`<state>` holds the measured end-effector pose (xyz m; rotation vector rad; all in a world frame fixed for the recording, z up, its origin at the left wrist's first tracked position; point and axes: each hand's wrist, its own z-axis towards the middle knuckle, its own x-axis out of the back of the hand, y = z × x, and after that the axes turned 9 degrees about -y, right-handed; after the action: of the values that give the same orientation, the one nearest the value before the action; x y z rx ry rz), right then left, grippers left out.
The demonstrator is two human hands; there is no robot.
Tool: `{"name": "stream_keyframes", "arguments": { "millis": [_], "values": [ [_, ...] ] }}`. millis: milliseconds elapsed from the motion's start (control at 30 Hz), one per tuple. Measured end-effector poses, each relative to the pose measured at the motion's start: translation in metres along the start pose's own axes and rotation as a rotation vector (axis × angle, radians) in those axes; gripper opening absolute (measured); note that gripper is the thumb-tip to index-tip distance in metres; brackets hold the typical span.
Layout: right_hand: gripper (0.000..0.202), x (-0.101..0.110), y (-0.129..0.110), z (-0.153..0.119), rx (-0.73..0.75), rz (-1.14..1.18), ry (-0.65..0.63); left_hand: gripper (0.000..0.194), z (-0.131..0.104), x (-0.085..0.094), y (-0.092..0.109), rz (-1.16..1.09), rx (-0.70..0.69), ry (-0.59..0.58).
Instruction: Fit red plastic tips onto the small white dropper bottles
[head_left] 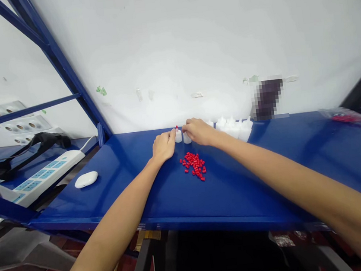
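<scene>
Blue worktop (168, 198): yr L hand (164, 146) at red-capped bottle (178, 137), grip can't tell; R hand (198, 131) pinched narrow atop 2nd bottle (187, 139). Prob. capping; next needs steady pressure.

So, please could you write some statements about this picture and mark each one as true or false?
1. Small red caps lie in a loose pile on the blue table. True.
2. The right hand holds the white case. False: its fingers are at the top of a white bottle, and the case lies apart, farther left on the table.
3. The left hand is close beside a bottle with a red tip. True.
4. The group of white bottles is to the left of the red pile. False: it is to the right.
5. The power strip is white with blue sockets. True.
</scene>
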<state>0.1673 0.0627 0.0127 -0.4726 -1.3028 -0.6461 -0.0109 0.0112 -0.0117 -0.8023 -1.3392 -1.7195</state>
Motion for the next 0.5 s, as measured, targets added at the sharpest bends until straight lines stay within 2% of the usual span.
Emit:
{"name": "stream_keyframes", "arguments": {
  "millis": [100, 267, 367, 500],
  "values": [
    [0.034, -0.007, 0.004, -0.001, -0.003, 0.077, 0.041, 0.055, 0.0, -0.001, -0.001, 0.025, -0.016, 0.018],
    [0.041, -0.018, 0.009, 0.004, -0.054, 0.347, 0.241, 0.048, -0.001, -0.002, -0.001, 0.007, -0.025, 0.022],
    [0.041, -0.011, 0.008, -0.001, -0.116, 0.433, 0.334, 0.046, -0.002, -0.001, 0.0, -0.01, -0.021, 0.025],
    [0.03, 0.001, -0.005, -0.029, -0.142, 0.37, 0.371, 0.05, -0.005, 0.0, 0.004, -0.052, -0.069, 0.024]
  ]
}}
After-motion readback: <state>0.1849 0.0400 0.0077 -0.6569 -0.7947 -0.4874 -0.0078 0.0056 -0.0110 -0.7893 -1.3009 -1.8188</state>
